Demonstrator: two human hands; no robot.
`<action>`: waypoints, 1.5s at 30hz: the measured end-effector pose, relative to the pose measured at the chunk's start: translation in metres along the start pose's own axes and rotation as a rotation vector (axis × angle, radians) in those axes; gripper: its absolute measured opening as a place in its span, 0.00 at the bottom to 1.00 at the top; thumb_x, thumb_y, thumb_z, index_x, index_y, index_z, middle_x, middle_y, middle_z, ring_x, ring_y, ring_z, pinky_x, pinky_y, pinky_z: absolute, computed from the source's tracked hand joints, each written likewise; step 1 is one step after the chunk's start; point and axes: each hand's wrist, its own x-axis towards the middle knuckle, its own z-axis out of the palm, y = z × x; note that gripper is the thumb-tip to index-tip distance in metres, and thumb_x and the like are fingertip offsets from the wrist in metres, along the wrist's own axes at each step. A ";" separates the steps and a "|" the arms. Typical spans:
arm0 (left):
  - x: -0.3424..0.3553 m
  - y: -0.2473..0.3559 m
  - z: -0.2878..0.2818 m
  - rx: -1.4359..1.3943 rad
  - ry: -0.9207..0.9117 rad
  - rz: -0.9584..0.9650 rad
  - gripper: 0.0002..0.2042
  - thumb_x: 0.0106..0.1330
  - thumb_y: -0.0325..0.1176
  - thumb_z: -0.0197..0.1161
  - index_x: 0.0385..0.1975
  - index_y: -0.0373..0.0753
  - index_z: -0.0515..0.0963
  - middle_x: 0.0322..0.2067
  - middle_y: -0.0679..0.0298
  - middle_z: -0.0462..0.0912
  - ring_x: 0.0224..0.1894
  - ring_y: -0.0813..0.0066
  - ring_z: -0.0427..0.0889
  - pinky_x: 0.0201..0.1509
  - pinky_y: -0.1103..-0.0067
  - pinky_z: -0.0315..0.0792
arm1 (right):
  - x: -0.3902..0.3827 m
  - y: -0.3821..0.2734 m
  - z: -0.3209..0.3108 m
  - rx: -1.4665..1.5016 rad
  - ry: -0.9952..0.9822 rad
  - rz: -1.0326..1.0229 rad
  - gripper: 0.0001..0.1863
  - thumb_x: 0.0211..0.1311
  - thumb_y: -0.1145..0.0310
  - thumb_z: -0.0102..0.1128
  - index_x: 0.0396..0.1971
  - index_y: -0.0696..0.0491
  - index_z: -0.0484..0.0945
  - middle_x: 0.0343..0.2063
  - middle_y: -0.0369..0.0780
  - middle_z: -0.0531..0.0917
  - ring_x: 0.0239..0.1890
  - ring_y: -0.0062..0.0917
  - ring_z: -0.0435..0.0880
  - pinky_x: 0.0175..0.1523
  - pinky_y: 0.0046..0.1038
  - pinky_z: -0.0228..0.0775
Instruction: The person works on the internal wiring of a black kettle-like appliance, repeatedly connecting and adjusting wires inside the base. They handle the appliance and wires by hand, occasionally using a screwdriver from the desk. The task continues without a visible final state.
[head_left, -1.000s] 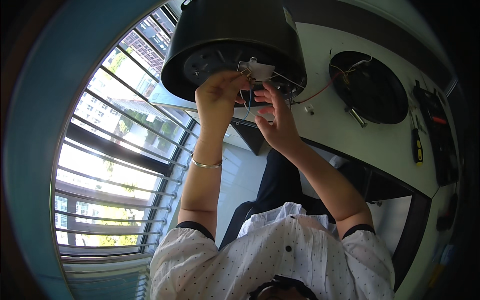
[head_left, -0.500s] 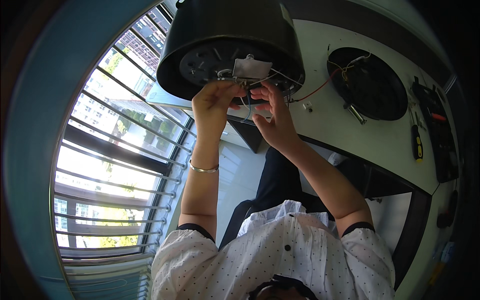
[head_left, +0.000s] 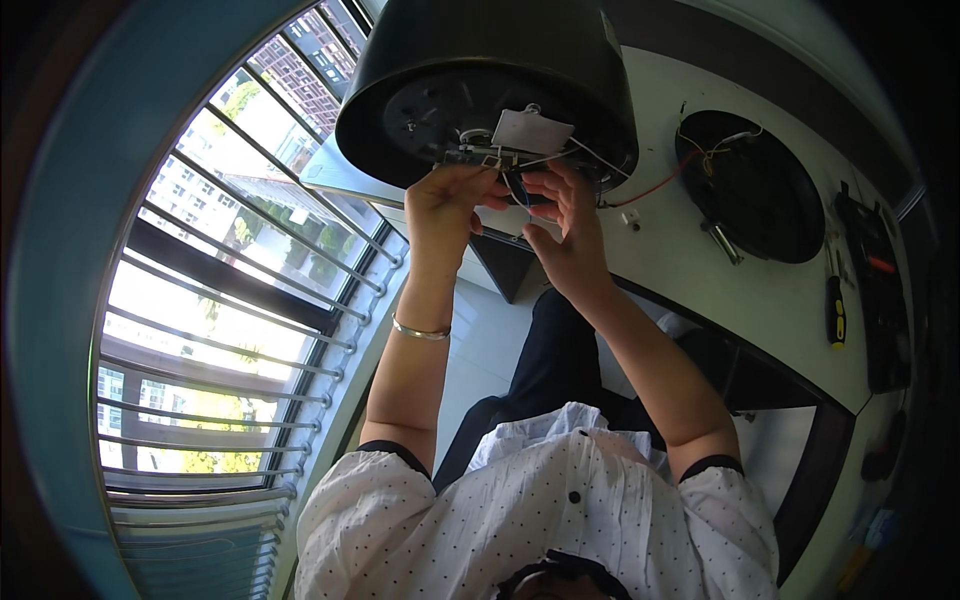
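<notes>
Head view: black shell [head_left: 490, 60] lay at 12 o'clock, underside facing the wearer, probably for access to its wires [head_left: 519, 190]. Left fingertips bunched there; grip unclear. Right hand's [head_left: 575, 225] thumb and fingers stood apart, likely for steadying. Round cover [head_left: 770, 210] sat at 2 o'clock, seemingly within red lead's [head_left: 652, 191] reach.

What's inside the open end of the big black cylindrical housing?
White rectangular flap and thin white wire, in front of dark round base. Behind the flap, left hand and right hand: covered, can't tell.
</notes>
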 end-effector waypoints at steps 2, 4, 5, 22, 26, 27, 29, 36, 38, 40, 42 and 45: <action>0.001 -0.002 0.001 -0.005 0.024 -0.002 0.06 0.61 0.24 0.58 0.34 0.30 0.79 0.26 0.57 0.84 0.26 0.75 0.84 0.17 0.88 0.65 | 0.000 -0.001 0.000 0.000 -0.005 0.000 0.37 0.46 0.84 0.55 0.59 0.56 0.54 0.50 0.47 0.71 0.53 0.32 0.72 0.53 0.32 0.68; 0.003 -0.004 0.002 -0.022 0.040 -0.003 0.06 0.60 0.24 0.59 0.34 0.30 0.79 0.26 0.58 0.84 0.25 0.77 0.83 0.16 0.89 0.64 | 0.001 -0.004 -0.001 -0.003 -0.011 0.008 0.37 0.46 0.84 0.56 0.59 0.57 0.53 0.50 0.47 0.71 0.53 0.32 0.72 0.53 0.32 0.67; 0.003 -0.004 0.002 -0.033 0.048 -0.003 0.06 0.60 0.24 0.59 0.34 0.31 0.79 0.25 0.58 0.84 0.24 0.77 0.83 0.16 0.89 0.64 | 0.001 -0.004 -0.001 0.003 -0.014 0.009 0.37 0.46 0.84 0.56 0.59 0.57 0.53 0.50 0.47 0.71 0.53 0.32 0.72 0.53 0.32 0.67; 0.009 -0.008 0.002 -0.087 0.025 -0.009 0.05 0.59 0.24 0.61 0.33 0.32 0.80 0.23 0.59 0.83 0.22 0.79 0.81 0.17 0.89 0.62 | 0.001 -0.004 -0.005 0.008 -0.028 0.021 0.37 0.47 0.81 0.56 0.60 0.58 0.52 0.52 0.47 0.70 0.55 0.32 0.71 0.55 0.32 0.65; 0.000 -0.007 -0.004 0.000 0.000 0.085 0.07 0.59 0.22 0.60 0.36 0.30 0.79 0.24 0.57 0.83 0.23 0.77 0.81 0.18 0.89 0.64 | -0.002 -0.003 -0.003 -0.057 -0.022 -0.001 0.39 0.46 0.81 0.57 0.61 0.58 0.53 0.51 0.46 0.70 0.53 0.32 0.72 0.54 0.32 0.66; -0.002 -0.006 -0.004 0.030 -0.008 0.112 0.09 0.59 0.21 0.59 0.38 0.28 0.78 0.25 0.56 0.83 0.23 0.76 0.82 0.18 0.89 0.64 | -0.003 -0.004 -0.003 -0.082 -0.019 -0.018 0.39 0.46 0.82 0.57 0.62 0.57 0.53 0.51 0.46 0.70 0.53 0.32 0.72 0.54 0.32 0.66; -0.007 -0.003 -0.001 0.027 -0.032 0.192 0.08 0.59 0.21 0.59 0.38 0.30 0.79 0.23 0.60 0.82 0.24 0.79 0.81 0.19 0.89 0.64 | -0.004 -0.003 -0.003 -0.116 -0.009 -0.052 0.40 0.45 0.82 0.57 0.62 0.57 0.53 0.50 0.46 0.70 0.52 0.31 0.72 0.55 0.33 0.66; -0.008 -0.007 -0.002 -0.004 -0.163 0.216 0.10 0.60 0.20 0.57 0.42 0.32 0.79 0.24 0.63 0.82 0.24 0.83 0.79 0.20 0.90 0.64 | -0.005 0.003 -0.002 -0.029 0.017 -0.081 0.42 0.43 0.83 0.57 0.63 0.56 0.53 0.51 0.46 0.69 0.55 0.32 0.70 0.59 0.34 0.64; -0.008 -0.009 -0.002 0.009 -0.159 0.218 0.10 0.60 0.20 0.57 0.40 0.33 0.79 0.24 0.63 0.82 0.24 0.84 0.78 0.20 0.90 0.64 | -0.005 0.004 -0.001 0.020 0.016 -0.078 0.42 0.43 0.83 0.56 0.63 0.56 0.53 0.51 0.46 0.69 0.56 0.33 0.69 0.60 0.35 0.63; -0.007 -0.012 -0.003 0.027 -0.142 0.237 0.08 0.61 0.21 0.57 0.39 0.33 0.79 0.25 0.63 0.82 0.24 0.84 0.78 0.20 0.90 0.64 | -0.006 0.005 -0.001 0.061 0.017 -0.092 0.42 0.43 0.83 0.56 0.63 0.56 0.53 0.51 0.46 0.69 0.56 0.33 0.69 0.61 0.35 0.62; -0.002 -0.016 -0.003 0.047 -0.110 0.276 0.07 0.61 0.21 0.57 0.37 0.32 0.79 0.26 0.63 0.82 0.24 0.84 0.79 0.20 0.90 0.65 | -0.005 0.005 -0.002 0.032 0.001 -0.097 0.42 0.44 0.83 0.56 0.63 0.57 0.52 0.52 0.47 0.69 0.56 0.33 0.69 0.61 0.35 0.62; 0.008 -0.018 -0.005 0.046 -0.107 0.302 0.06 0.61 0.21 0.57 0.36 0.31 0.79 0.29 0.61 0.82 0.27 0.82 0.80 0.22 0.89 0.68 | -0.005 0.001 -0.003 -0.021 -0.011 -0.080 0.41 0.45 0.82 0.56 0.63 0.57 0.52 0.52 0.47 0.69 0.56 0.33 0.69 0.60 0.35 0.62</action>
